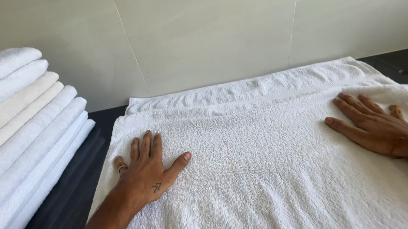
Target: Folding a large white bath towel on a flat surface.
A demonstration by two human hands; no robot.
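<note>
A large white terry towel (264, 148) lies spread over a dark counter, folded over so a second layer shows along its far edge. My left hand (146, 169) rests flat on the towel's left part, fingers apart, palm down, a ring on one finger. My right hand (371, 123) lies flat on the towel's right part, fingers spread and pointing left and away, with a thin band at the wrist. Neither hand grips anything.
A tall stack of folded white and cream towels (11, 131) stands at the left, on the dark counter (71, 206). A pale tiled wall (214, 26) rises right behind the towel. A strip of dark counter shows at the far right.
</note>
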